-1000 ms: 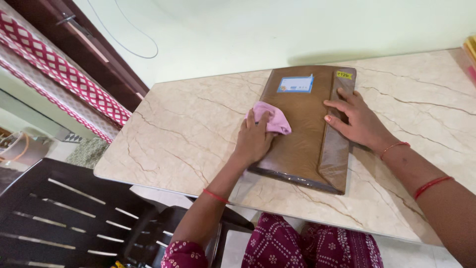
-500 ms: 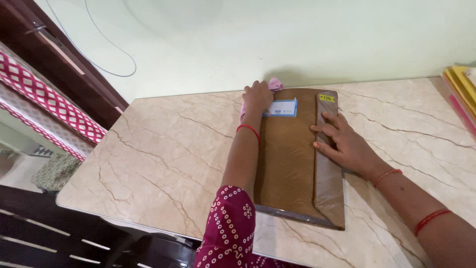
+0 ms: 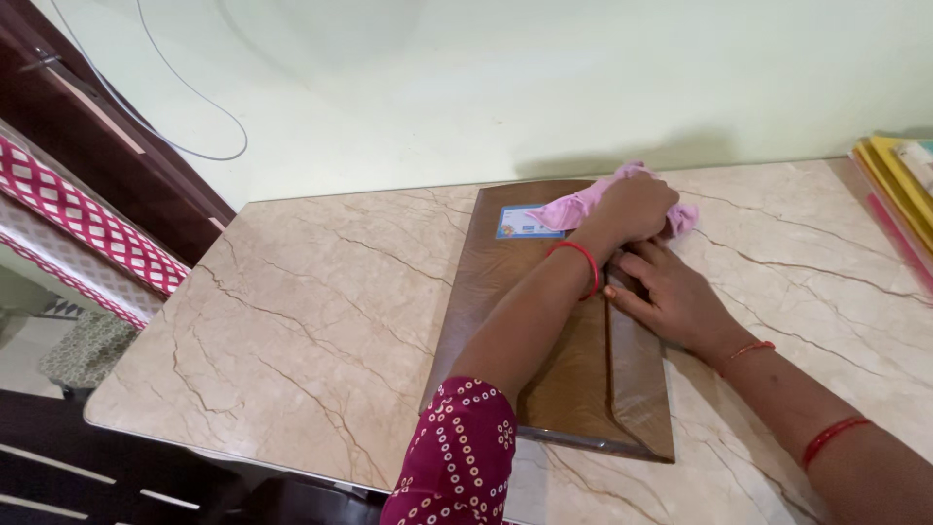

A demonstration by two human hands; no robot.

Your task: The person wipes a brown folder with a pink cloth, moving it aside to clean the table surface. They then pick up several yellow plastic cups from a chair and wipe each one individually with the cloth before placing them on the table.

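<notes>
Flat brown wrapped package (image 3: 544,335) on table — blue-white label (image 3: 520,223) on top.

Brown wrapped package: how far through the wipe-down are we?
Done: cannot tell which parts have been wiped; the brown wrapped package shows no visible dirt line. In hand: the left hand presses a pink cloth on the package's far right corner, while the right hand lies flat on the flap side, steadying it. Left: the near end, close to the marble table edge, has no cloth on it now.
</notes>
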